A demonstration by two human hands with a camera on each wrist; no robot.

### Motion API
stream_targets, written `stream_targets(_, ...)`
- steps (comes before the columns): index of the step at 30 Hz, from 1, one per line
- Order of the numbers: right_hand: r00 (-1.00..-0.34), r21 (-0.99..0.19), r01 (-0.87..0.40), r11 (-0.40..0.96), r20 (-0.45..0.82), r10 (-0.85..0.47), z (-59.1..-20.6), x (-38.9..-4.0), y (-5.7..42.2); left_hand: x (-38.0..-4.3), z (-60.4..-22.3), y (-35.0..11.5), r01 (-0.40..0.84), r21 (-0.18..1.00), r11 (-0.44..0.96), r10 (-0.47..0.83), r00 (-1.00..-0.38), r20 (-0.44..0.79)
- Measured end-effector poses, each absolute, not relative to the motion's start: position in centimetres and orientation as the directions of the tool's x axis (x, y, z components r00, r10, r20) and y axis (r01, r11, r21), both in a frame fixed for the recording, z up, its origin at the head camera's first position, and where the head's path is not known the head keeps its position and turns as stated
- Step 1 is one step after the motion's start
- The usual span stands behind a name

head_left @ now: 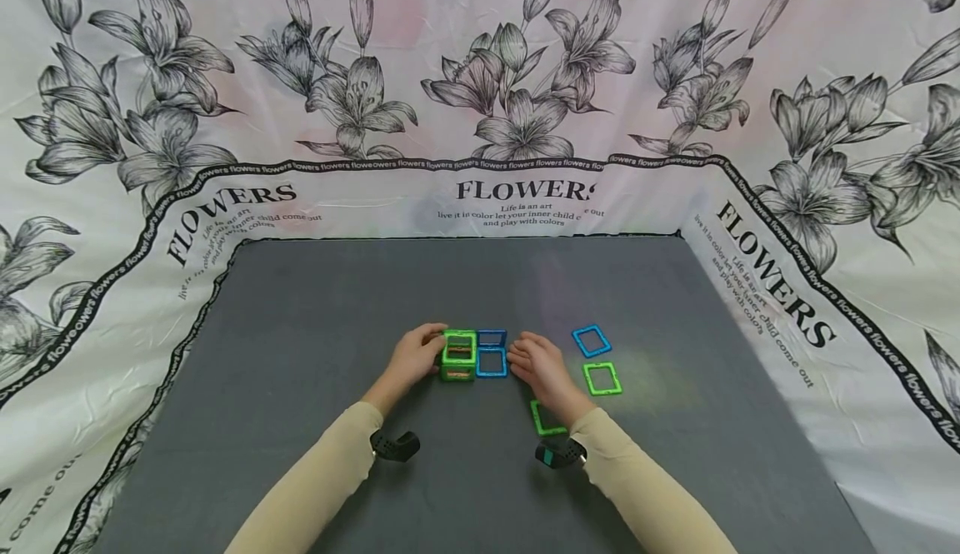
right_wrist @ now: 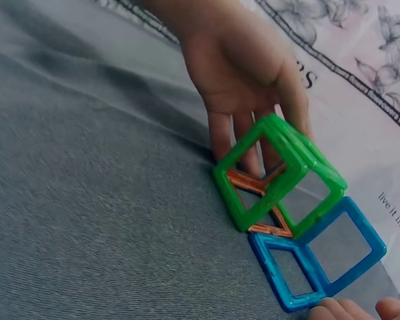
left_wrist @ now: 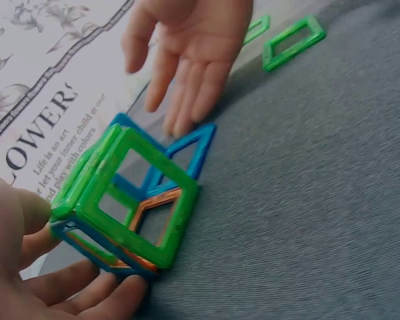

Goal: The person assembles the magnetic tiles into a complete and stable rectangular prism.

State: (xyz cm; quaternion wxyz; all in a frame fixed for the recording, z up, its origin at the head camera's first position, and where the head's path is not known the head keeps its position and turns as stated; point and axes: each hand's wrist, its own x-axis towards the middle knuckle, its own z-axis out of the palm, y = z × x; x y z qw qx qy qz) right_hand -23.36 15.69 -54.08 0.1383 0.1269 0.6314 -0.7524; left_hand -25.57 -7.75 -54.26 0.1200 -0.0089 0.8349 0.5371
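A small cube (head_left: 459, 363) of magnetic frame tiles stands on the grey table, with green squares on its top and front and an orange tile (right_wrist: 272, 231) low inside. My left hand (head_left: 411, 358) rests against the cube's left side, its fingers extended along that face and the thumb near the back. On the right, a flat blue square tile (right_wrist: 270, 275) joins the cube's base, and an upright blue square tile (right_wrist: 368, 225) stands behind it. My right hand (head_left: 543, 366) is just right of these blue tiles, fingers straight, fingertips close to their edge, holding nothing.
A loose blue square tile (head_left: 585, 329) and a green square tile (head_left: 600, 365) lie right of my right hand. Another green tile (head_left: 551, 431) lies partly hidden under my right wrist. Flower-printed cloth (head_left: 390, 196) rises behind the table and along its sides.
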Motion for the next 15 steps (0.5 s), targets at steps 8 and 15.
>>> stream_targets(8, -0.936, -0.930, 0.353, -0.098, -0.352, -0.025, -54.4, -24.2, 15.4, -24.4, -54.8, -7.7, -0.105, 0.914, 0.392, 0.073, -0.987, -0.145)
stream_targets(15, -0.935, -0.930, 0.353, -0.103, -0.353, -0.024, -54.7, -24.3, 15.3, -24.1, -55.0, -7.6, -0.088, 0.918, 0.387, 0.058, -0.991, -0.120)
